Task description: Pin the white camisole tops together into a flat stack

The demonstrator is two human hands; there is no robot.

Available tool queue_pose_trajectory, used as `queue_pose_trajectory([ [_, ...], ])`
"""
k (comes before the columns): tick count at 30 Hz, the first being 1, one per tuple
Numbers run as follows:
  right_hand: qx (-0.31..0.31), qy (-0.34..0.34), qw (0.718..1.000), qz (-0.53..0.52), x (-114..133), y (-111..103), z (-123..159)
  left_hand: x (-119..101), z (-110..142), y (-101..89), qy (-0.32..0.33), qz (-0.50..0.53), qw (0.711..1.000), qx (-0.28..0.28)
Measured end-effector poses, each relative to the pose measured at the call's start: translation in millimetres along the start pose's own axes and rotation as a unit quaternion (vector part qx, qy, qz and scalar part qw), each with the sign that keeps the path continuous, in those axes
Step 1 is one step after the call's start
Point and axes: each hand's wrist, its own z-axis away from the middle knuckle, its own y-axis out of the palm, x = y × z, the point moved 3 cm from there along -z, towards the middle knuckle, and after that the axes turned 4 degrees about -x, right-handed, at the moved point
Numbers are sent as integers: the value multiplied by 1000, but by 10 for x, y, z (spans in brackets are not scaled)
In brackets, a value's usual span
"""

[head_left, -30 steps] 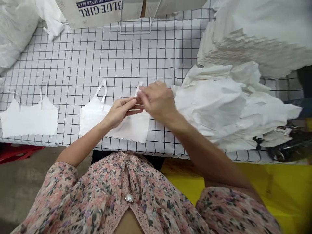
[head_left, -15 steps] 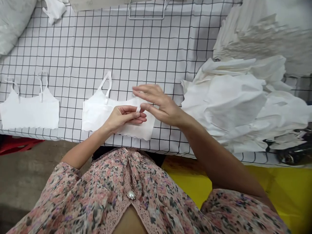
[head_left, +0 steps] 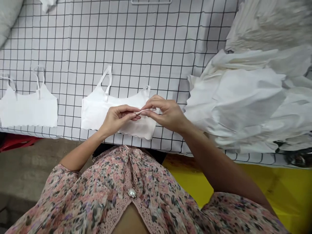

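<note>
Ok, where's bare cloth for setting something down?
Widest bare patch: the checked cloth between the middle top and the white wire frame. A narrower strip separates that top from the left top. Crowded: right side, under the loose white pile and stacked fabric. The left hand and right hand crowd the middle top.

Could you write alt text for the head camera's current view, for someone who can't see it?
A person's left hand and right hand pinch a thin white strip over a white strappy top on a checked tablecloth. A similar top lies to its left; loose white cloth is heaped to the right.
</note>
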Motion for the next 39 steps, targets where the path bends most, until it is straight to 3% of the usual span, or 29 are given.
queue_pose_trajectory([
  [9,-86,-77,993,37,100,48,-20,-11,-38,34,-20,38,999,-6],
  [13,-92,-105,987,84,90,49,-17,9,-61,34,18,16,1000,-9],
  [16,-125,-123,973,154,55,17,-18,43,-123,-20,98,-93,991,-16],
  [18,-129,-108,971,169,-10,10,-28,76,-173,-71,182,-239,953,-40],
  [20,-115,-81,976,166,-100,27,-41,127,-219,-103,236,-393,887,-61],
  [22,-100,-71,979,161,-185,61,-52,180,-257,-117,236,-491,836,-67],
  [23,-93,-72,980,160,-219,80,-56,197,-270,-118,224,-515,825,-66],
  [31,-63,-61,983,162,-312,144,-63,189,-278,-85,178,-492,851,-42],
  [39,-27,-47,983,177,-265,199,-42,299,-289,-79,203,-498,842,-38],
])
